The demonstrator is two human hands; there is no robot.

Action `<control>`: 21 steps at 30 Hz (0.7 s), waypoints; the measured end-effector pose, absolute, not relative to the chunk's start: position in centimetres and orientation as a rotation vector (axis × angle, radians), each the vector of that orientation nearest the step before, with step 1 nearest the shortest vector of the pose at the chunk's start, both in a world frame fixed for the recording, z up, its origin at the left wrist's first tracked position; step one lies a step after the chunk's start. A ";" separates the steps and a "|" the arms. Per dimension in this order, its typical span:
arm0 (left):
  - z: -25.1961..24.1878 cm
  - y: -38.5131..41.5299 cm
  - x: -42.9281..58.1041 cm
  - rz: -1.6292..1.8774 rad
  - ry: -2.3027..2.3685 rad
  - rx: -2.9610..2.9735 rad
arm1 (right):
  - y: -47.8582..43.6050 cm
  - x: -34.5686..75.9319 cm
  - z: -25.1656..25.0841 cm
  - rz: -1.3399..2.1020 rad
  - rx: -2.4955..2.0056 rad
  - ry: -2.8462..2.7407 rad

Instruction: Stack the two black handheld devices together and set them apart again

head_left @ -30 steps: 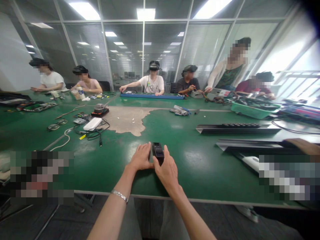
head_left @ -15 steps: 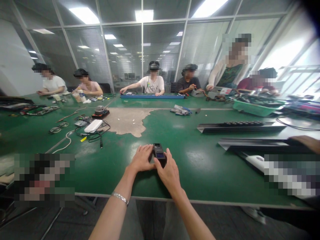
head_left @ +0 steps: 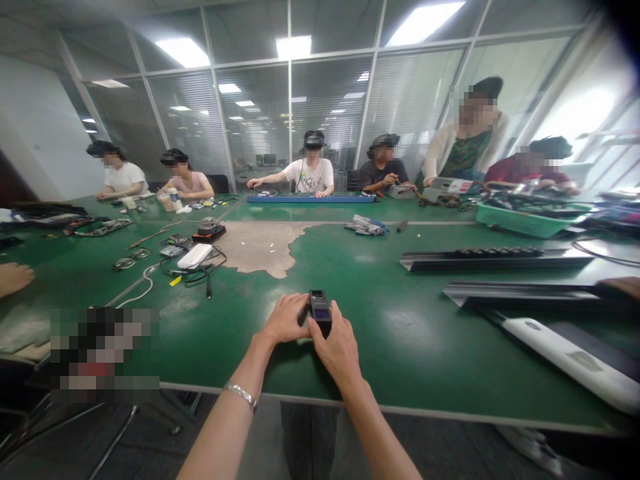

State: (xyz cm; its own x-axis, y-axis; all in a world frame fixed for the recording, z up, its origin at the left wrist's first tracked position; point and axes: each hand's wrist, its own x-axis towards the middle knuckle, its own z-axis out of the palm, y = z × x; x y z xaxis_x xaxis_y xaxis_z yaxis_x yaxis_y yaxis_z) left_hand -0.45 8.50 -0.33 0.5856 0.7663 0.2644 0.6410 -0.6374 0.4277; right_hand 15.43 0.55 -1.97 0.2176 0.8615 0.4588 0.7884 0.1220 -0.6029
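Note:
A small black device [head_left: 319, 308] with a dark screen stands on the green table [head_left: 240, 340] near its front edge, between my hands. My left hand [head_left: 286, 320] is curved round its left side, and a dark piece shows by the fingertips. My right hand [head_left: 336, 339] grips the right side, with the thumb at the near edge and the fingers along the far side. The underside of the device is hidden. A silver bracelet [head_left: 241, 395] circles my left wrist.
Left lie a white box [head_left: 195, 256] with cables and round glasses [head_left: 131, 259]. Grey gloves [head_left: 367, 225] lie farther back. Black metal channels [head_left: 495, 259] and a white device [head_left: 570, 363] lie right. Several people sit across the table; a hand [head_left: 15, 279] rests far left.
The view has shifted slightly, so the room sits farther right and lower. Another person's hand has come into view at the far left. My hands keep their hold round the device.

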 end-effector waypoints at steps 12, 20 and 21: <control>-0.4 9.6 -1.7 0.768 1.153 2.391 | 0.6 15.5 -1.9 0.107 -1.682 -1.600; -1.1 8.4 -0.6 0.719 1.193 2.584 | 0.5 15.3 -2.0 0.037 -1.669 -1.630; -1.0 8.2 -0.5 0.712 1.192 2.604 | 0.5 15.3 -2.0 0.030 -1.668 -1.638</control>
State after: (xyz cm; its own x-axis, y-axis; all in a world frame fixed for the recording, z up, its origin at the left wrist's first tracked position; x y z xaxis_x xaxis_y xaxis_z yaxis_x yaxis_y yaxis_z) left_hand -0.55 8.18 -0.97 0.5613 0.7521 0.3454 0.6608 -0.6586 0.3601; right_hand 15.30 0.50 -1.98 0.1685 0.8559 0.4889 0.8376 0.1372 -0.5288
